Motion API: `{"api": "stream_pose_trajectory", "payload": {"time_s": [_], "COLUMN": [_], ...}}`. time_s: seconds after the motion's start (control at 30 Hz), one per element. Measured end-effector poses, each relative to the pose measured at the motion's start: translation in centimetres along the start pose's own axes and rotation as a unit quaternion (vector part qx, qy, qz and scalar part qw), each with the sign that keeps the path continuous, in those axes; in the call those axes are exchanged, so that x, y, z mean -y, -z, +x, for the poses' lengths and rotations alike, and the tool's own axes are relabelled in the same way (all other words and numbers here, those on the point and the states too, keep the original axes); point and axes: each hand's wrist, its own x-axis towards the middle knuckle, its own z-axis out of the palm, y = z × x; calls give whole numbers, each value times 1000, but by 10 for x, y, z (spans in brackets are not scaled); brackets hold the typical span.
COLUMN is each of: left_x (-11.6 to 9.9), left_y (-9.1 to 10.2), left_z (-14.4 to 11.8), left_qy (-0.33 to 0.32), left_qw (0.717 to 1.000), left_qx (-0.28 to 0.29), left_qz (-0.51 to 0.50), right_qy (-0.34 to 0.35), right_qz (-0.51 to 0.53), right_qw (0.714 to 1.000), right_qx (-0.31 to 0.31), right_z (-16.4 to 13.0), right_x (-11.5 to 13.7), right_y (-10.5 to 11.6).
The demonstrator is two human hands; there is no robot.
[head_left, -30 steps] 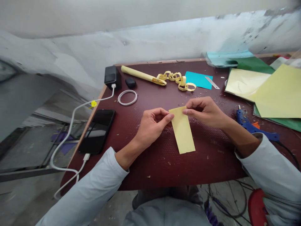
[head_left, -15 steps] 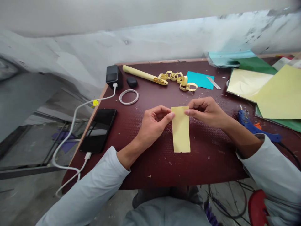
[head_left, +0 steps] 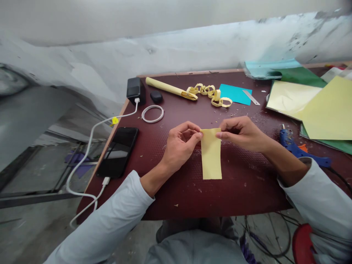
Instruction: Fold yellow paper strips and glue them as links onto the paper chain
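Note:
A yellow paper strip (head_left: pixel 211 157) hangs between my two hands above the dark red table (head_left: pixel 176 198). My left hand (head_left: pixel 183 143) pinches its upper left corner between thumb and forefinger. At the upper right corner, my right hand (head_left: pixel 242 132) grips the same strip with thumb and fingertips. The top edge looks slightly bent, while the lower part hangs flat toward me. Beyond the hands lies a chain of yellow paper links (head_left: pixel 210 91), touching a rolled yellow paper tube (head_left: pixel 167 87).
A cutter blade (head_left: pixel 250 97) rests on a blue paper sheet (head_left: pixel 233 93). At right are a blue glue gun (head_left: pixel 295 148) and yellow sheets (head_left: pixel 327 110). Toward the left lie a phone (head_left: pixel 118 152), white cable (head_left: pixel 89 139), black charger (head_left: pixel 135 90) and white ring (head_left: pixel 153 114).
The strip's top edge has dropped a little and bent, so the strip looks shorter. Both hands keep their pinch on it. The whole view has shifted slightly.

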Motion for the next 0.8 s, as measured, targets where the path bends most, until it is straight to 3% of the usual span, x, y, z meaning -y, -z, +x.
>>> {"api": "stream_pose_trajectory", "payload": {"time_s": [0.23, 0.4, 0.8], "left_x": [2, 1, 0], "left_y": [1, 1, -1], "left_z": [2, 2, 2], "left_qy": [-13, 22, -3], "left_qw": [1000, 999, 999], "left_qx": [-4, -6, -22], "left_qz": [-5, -25, -36], "right_qy": [18, 19, 18], "right_qz": [-5, 1, 8], "right_qw": [1000, 1000, 1000], "right_qx": [9, -2, -13], "right_z": [0, 0, 1], "right_x": [-2, -2, -3], "right_y": [0, 0, -2]}}
